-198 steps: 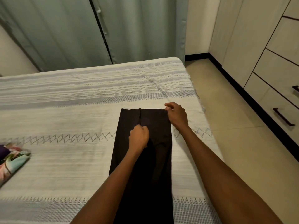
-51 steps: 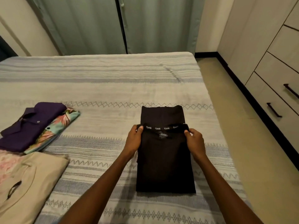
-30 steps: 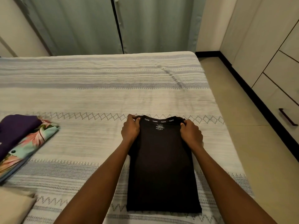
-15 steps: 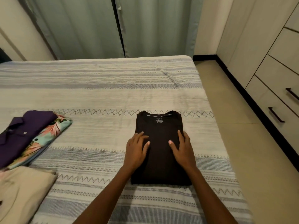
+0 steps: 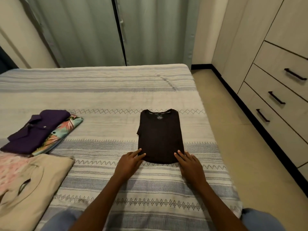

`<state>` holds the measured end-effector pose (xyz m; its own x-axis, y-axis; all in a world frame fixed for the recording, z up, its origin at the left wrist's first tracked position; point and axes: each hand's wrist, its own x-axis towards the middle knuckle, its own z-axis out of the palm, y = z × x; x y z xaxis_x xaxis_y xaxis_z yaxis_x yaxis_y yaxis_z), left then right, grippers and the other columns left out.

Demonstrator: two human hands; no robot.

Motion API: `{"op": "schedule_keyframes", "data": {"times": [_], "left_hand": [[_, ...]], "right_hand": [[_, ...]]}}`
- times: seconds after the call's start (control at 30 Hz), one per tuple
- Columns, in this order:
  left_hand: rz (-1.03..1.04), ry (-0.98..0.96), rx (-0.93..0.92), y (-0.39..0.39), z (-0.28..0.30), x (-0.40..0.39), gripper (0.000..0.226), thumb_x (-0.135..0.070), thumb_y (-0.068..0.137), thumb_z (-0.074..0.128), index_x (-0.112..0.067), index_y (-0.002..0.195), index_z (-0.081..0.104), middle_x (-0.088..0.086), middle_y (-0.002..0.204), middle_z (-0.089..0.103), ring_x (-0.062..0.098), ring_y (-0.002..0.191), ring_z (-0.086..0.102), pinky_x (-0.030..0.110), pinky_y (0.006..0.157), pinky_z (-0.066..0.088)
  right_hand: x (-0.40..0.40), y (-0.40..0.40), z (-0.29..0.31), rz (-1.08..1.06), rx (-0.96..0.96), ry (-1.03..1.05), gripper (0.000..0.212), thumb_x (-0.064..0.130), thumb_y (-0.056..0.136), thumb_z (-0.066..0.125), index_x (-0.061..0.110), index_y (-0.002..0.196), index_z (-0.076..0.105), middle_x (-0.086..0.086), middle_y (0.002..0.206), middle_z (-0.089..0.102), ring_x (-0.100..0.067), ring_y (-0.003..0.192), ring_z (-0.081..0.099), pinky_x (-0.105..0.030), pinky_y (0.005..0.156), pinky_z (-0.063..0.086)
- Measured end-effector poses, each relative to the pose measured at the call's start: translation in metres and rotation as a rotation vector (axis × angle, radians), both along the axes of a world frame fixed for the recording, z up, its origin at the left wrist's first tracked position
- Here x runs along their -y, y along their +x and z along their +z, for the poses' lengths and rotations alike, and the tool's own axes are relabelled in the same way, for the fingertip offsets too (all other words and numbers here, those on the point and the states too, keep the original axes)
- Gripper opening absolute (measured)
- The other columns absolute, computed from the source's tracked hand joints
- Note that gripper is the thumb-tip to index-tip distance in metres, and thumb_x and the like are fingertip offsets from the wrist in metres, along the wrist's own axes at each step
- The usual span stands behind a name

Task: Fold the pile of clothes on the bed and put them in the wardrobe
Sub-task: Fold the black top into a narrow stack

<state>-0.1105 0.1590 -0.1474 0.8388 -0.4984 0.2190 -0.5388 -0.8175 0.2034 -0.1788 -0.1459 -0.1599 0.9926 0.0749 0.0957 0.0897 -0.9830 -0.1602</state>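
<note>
With the folded black cotton T-shirt (image 5: 160, 136) lying flat on the striped woven bedspread (image 5: 100, 97), the left hand (image 5: 129, 161) and right hand (image 5: 189, 163) rest flat-fingered, gripping nothing, apparently touching its near corners, so folding looks finished and lifting comes next.

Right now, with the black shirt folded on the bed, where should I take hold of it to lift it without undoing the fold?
Probably the two long sides of the black shirt, from left and right at once. It lies flat, a narrow rectangle with the collar away from you. The left hand and right hand lie open at its near corners, so slide the fingers under each side, thumbs on top.
</note>
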Motion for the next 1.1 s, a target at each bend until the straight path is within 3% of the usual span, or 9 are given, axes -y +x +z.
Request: {"op": "schedule_keyframes", "data": {"times": [0.07,0.13,0.23,0.37,0.53,0.67,0.77,0.93,1.1], "left_hand": [[0.031,-0.057,0.001,-0.004,0.012,0.005,0.035,-0.039,0.096,0.052,-0.026,0.124,0.068,0.0,0.135,0.063,0.025,0.099,0.07,0.036,0.078,0.057],[0.064,-0.242,-0.092,-0.009,0.022,0.01,0.042,-0.041,0.097,0.046,-0.019,0.126,0.066,0.002,0.132,0.064,0.021,0.109,0.067,0.034,0.089,0.055],[0.16,-0.62,-0.204,-0.015,0.036,0.017,0.031,-0.027,0.101,0.047,-0.014,0.121,0.066,0.003,0.123,0.067,0.017,0.11,0.065,0.038,0.095,0.054],[0.255,-0.931,-0.23,-0.023,0.056,0.026,0.02,-0.016,0.102,0.054,-0.02,0.115,0.068,-0.003,0.122,0.068,0.011,0.109,0.066,0.042,0.092,0.057],[0.3,-1.21,-0.259,-0.049,0.108,0.034,0.02,-0.024,0.102,0.055,-0.014,0.115,0.067,-0.001,0.11,0.072,0.017,0.1,0.071,0.047,0.086,0.059],[0.313,-1.279,-0.212,-0.075,0.161,0.036,0.02,-0.029,0.102,0.054,-0.013,0.104,0.065,0.01,0.077,0.072,0.028,0.065,0.072,0.052,0.066,0.06],[0.325,-1.298,-0.148,-0.092,0.199,0.036,0.02,-0.033,0.1,0.056,-0.015,0.096,0.064,0.011,0.059,0.067,0.032,0.054,0.069,0.049,0.058,0.058],[0.332,-1.346,-0.057,-0.114,0.258,0.034,0.03,-0.038,0.098,0.059,-0.011,0.086,0.064,0.016,0.054,0.063,0.033,0.047,0.065,0.033,0.047,0.051],[0.395,-1.314,-0.037,-0.116,0.285,0.031,0.045,-0.046,0.097,0.057,-0.006,0.077,0.062,0.015,0.046,0.06,0.033,0.042,0.063,0.031,0.044,0.05]], "right_hand": [[-0.004,-0.001,0.014,-0.034,0.038,-0.016,0.065,0.014,0.068,0.085,0.025,0.129,0.066,0.002,0.128,0.068,-0.025,0.109,0.068,-0.039,0.082,0.056],[-0.007,-0.003,0.03,-0.076,0.087,-0.003,0.06,0.012,0.067,0.086,0.023,0.124,0.069,0.001,0.114,0.074,-0.024,0.095,0.069,-0.036,0.07,0.055],[-0.013,-0.008,0.048,-0.126,0.175,0.113,0.046,0.007,0.08,0.073,0.021,0.123,0.068,0.0,0.106,0.074,-0.023,0.085,0.066,-0.034,0.065,0.052],[-0.02,-0.01,0.072,-0.197,0.292,0.544,0.03,0.006,0.098,0.051,0.017,0.122,0.065,0.002,0.115,0.068,-0.014,0.082,0.064,-0.01,0.064,0.042],[-0.026,-0.02,0.107,-0.192,0.409,0.81,0.026,0.012,0.101,0.05,0.025,0.119,0.064,0.003,0.095,0.07,-0.01,0.062,0.059,-0.023,0.054,0.046],[-0.029,-0.034,0.148,-0.256,0.591,0.807,0.02,0.025,0.098,0.057,0.023,0.115,0.067,-0.003,0.093,0.061,-0.017,0.085,0.055,-0.031,0.073,0.047],[-0.029,-0.046,0.182,-0.188,0.677,0.848,0.026,0.031,0.095,0.055,0.017,0.112,0.069,-0.005,0.099,0.065,-0.019,0.093,0.057,-0.031,0.084,0.047],[-0.034,-0.07,0.241,-0.034,0.714,1.078,0.019,0.021,0.098,0.057,0.013,0.111,0.068,0.004,0.104,0.07,-0.006,0.098,0.065,-0.024,0.088,0.053],[-0.031,-0.065,0.269,-0.124,0.574,1.193,0.025,0.023,0.098,0.062,0.01,0.117,0.072,-0.002,0.111,0.073,-0.016,0.104,0.067,-0.032,0.094,0.054]]}}
